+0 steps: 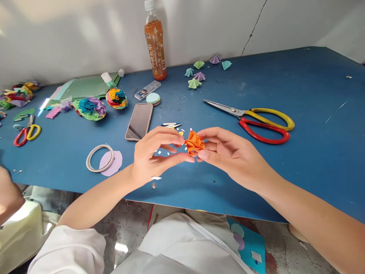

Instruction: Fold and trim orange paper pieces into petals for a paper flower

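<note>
Between my two hands, above the front part of the table, is a small pleated orange paper flower. My right hand pinches its right side between thumb and fingers. On the other side, the fingertips of my left hand close on its left edge, the thumb just below. White paper scraps and a few slim pens lie behind and under my left hand. A roll of double-sided tape rests partly on a lilac paper disc, left of that hand.
Large scissors with red and yellow handles lie at right. Behind are a phone, paper discs, a drink bottle and several folded paper pieces. Colourful paper balls sit left, near another person's arm.
</note>
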A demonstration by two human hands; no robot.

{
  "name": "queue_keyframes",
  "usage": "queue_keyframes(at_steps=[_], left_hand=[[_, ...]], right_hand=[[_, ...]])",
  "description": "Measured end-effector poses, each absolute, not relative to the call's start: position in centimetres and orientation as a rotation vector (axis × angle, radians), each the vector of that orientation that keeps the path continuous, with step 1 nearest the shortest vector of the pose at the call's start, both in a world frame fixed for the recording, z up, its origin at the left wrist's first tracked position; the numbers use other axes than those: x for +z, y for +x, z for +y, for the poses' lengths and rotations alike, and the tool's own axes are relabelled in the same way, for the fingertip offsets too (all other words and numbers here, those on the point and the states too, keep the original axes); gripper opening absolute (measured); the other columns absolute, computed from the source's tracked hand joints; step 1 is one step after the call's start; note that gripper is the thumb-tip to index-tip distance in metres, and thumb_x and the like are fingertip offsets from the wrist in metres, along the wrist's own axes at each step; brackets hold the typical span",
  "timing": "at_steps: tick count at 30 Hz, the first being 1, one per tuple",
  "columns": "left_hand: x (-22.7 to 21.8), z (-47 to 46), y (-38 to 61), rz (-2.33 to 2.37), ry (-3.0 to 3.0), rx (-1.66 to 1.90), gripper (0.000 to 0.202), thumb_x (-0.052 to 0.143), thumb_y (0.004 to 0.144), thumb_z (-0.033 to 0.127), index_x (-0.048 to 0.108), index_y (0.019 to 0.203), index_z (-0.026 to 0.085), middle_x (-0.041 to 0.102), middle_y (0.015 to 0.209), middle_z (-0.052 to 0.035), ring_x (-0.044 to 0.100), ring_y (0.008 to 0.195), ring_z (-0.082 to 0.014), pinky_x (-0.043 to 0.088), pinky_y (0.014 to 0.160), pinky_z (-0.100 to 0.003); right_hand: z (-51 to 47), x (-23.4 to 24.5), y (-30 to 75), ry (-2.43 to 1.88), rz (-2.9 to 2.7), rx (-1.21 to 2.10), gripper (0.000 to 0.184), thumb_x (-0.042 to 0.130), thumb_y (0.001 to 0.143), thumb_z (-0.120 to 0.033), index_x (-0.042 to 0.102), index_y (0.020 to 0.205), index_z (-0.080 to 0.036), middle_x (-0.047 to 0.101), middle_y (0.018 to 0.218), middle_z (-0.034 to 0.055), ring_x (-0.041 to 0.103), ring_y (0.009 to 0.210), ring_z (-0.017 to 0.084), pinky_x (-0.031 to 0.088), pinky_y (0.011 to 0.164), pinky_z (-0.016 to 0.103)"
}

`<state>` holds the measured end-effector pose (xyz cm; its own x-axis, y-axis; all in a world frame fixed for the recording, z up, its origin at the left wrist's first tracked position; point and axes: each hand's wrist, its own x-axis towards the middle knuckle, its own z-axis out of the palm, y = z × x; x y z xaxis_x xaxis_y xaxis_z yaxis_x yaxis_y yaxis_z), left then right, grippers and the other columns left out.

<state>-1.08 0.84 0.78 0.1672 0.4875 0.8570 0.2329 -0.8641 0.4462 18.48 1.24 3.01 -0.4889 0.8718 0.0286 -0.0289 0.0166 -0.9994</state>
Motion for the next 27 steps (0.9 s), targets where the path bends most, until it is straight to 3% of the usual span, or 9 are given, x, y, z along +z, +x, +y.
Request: queue_keyframes(at_steps=[8,13,16,18,27], left_hand=[[0.7,1.1,-1.1,0.767,2.349,1.736,0.014,0.076,0.073,0.017,0.068,0.085,0.014,0.067,0.081,-0.0016,0.062,0.074,-0.0071,0.057,0.062,-0.016],[0.5,1.1,-0.9,0.748,2.241,1.662,0.013,0.07,0.077,0.01,0.069,0.089,0.014,0.067,0.084,-0.0029,0.061,0.069,-0.0053,0.056,0.057,-0.013],[0.5,1.0,-0.7,0.705,2.164,1.531,0.014,0.067,0.079,0.008,0.069,0.091,0.014,0.066,0.086,-0.0041,0.062,0.069,-0.0058,0.055,0.052,-0.012],[0.5,0.9,-0.6,0.699,2.086,1.436,0.013,0.066,0.08,0.009,0.07,0.091,0.014,0.066,0.086,-0.0044,0.063,0.069,-0.0066,0.056,0.05,-0.012],[1.0,0.7,-0.5,0.758,1.773,1.238,0.009,0.065,0.084,0.023,0.072,0.085,0.017,0.065,0.081,-0.0025,0.064,0.065,-0.0075,0.057,0.046,-0.012]], right_hand=[[0.9,2.6,18.2,-0.924,-1.602,1.508,0.035,0.072,0.073,-0.045,0.057,0.096,-0.023,0.066,0.094,0.0022,0.064,0.074,0.013,0.056,0.063,0.027],[0.9,2.0,18.5,-0.897,-1.812,0.758,0.028,0.068,0.08,-0.028,0.055,0.105,-0.026,0.063,0.111,0.0033,0.064,0.089,0.015,0.056,0.074,0.031],[1.0,2.0,18.7,-0.821,-1.974,0.27,0.021,0.065,0.081,-0.021,0.059,0.1,-0.027,0.064,0.11,0.0042,0.063,0.098,0.018,0.055,0.08,0.034],[1.1,2.0,18.8,-0.788,-2.056,0.128,0.015,0.064,0.082,-0.019,0.062,0.095,-0.027,0.066,0.107,0.0039,0.064,0.096,0.018,0.054,0.078,0.033],[1.2,2.5,18.7,-0.799,-2.069,0.354,0.007,0.061,0.085,-0.023,0.064,0.089,-0.028,0.069,0.094,0.0004,0.065,0.083,0.014,0.054,0.073,0.031]])
